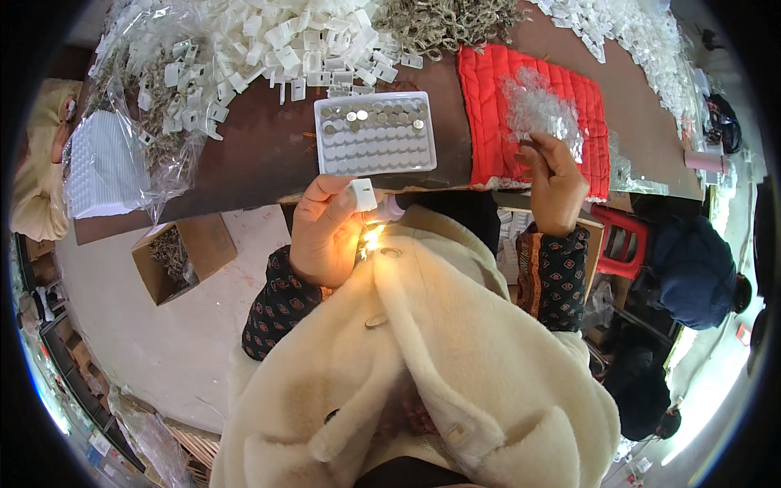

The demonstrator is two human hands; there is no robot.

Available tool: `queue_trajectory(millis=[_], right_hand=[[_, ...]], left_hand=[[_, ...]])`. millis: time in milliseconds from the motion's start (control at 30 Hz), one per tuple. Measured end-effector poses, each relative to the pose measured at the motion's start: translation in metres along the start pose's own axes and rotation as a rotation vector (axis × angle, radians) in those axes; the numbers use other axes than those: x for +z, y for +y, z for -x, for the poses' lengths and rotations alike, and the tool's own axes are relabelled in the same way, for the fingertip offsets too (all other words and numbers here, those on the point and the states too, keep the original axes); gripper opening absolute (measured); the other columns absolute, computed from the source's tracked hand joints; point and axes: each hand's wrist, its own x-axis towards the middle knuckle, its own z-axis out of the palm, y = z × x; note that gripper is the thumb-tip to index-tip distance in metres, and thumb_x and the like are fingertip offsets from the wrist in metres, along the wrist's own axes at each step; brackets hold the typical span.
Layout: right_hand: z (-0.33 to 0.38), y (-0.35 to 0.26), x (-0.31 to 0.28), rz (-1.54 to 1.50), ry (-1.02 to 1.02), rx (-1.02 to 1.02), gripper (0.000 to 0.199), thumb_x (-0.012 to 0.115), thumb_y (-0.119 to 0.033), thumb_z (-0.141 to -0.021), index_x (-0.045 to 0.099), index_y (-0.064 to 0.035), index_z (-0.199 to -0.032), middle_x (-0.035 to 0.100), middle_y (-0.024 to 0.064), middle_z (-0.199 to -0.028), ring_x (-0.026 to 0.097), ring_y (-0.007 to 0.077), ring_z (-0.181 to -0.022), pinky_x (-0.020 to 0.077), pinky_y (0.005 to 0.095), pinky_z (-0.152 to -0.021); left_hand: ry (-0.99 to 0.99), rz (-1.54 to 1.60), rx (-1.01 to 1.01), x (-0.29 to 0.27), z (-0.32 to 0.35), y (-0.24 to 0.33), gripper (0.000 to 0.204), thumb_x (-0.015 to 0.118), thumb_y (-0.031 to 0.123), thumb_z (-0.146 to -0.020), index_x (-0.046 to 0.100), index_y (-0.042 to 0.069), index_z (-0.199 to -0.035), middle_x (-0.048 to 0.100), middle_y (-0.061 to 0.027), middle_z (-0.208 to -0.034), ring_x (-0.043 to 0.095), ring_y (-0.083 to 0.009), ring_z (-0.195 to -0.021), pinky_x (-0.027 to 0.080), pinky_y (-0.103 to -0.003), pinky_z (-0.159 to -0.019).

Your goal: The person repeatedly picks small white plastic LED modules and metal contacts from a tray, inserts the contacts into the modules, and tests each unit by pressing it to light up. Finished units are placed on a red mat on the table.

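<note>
My left hand (319,232) is closed round a small white plastic case (362,195), held upright before my chest. Just below the case a string of tiny warm lights (373,237) glows. My right hand (558,183) is over the red quilted pad (488,114), at the near edge of a heap of small clear plastic pieces (537,106). Its thumb and forefinger are pinched together; what they hold, if anything, is too small to make out. Between the hands on the table lies a white tray (374,165) with round silver button cells (362,116) in its far rows.
A large heap of white plastic cases (285,49) covers the far left of the brown table (268,154). Bundled wire strings (447,20) lie behind the tray. Stacked trays (106,167) are at the left. A cardboard box (195,252) and a red stool (622,244) stand below.
</note>
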Motion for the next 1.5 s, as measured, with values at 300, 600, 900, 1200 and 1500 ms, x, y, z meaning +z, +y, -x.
queue_trajectory(millis=[300,600,900,1200,1500], right_hand=[[0.023,-0.054,0.022,-0.113,-0.235,-0.329,0.025,0.065,0.012,-0.082,0.072,-0.001,-0.102,0.069,0.0124,-0.093,0.068,0.022,-0.087,0.0554,0.0296,-0.075],[0.032,-0.095,0.069,-0.209,-0.319,-0.793,0.043,0.061,0.013,-0.065,0.065,0.002,-0.107,0.068,0.0103,-0.09,0.065,0.0259,-0.076,0.0539,0.0336,-0.066],[0.03,-0.1,0.066,-0.177,-0.441,-0.664,0.02,0.067,0.006,-0.082,0.061,0.0001,-0.1,0.065,0.0135,-0.083,0.066,0.0302,-0.07,0.0539,0.035,-0.062],[0.014,-0.113,0.065,-0.262,-0.749,-0.368,0.015,0.073,0.002,-0.079,0.066,-0.0036,-0.091,0.067,0.0094,-0.081,0.067,0.0234,-0.073,0.052,0.0319,-0.066],[-0.065,-0.107,0.112,0.122,-0.478,-0.565,0.017,0.072,-0.009,-0.086,0.063,-0.0034,-0.099,0.069,0.0101,-0.082,0.067,0.0194,-0.071,0.0515,0.0301,-0.065]], left_hand=[[-0.054,0.142,-0.117,0.003,0.002,-0.002,0.019,0.066,0.018,-0.095,0.06,0.008,-0.109,0.069,-0.0125,-0.103,0.062,-0.0216,-0.089,0.051,-0.035,-0.077],[-0.042,0.146,-0.015,0.005,0.004,0.0,0.013,0.066,0.006,-0.094,0.062,0.003,-0.105,0.068,-0.0081,-0.101,0.064,-0.0158,-0.093,0.051,-0.033,-0.084],[0.007,0.04,0.054,0.002,0.005,0.004,0.016,0.069,-0.001,-0.089,0.062,0.001,-0.104,0.068,-0.0095,-0.105,0.065,-0.0148,-0.092,0.052,-0.03,-0.084],[-0.069,-0.047,0.065,-0.01,0.004,0.016,0.015,0.072,-0.002,-0.087,0.065,0.0,-0.101,0.07,-0.0096,-0.1,0.065,-0.013,-0.089,0.053,-0.029,-0.083],[-0.005,0.099,0.008,-0.016,0.0,0.03,0.028,0.059,0.016,-0.097,0.056,-0.001,-0.119,0.065,-0.0159,-0.106,0.065,-0.0222,-0.086,0.054,-0.033,-0.076]])
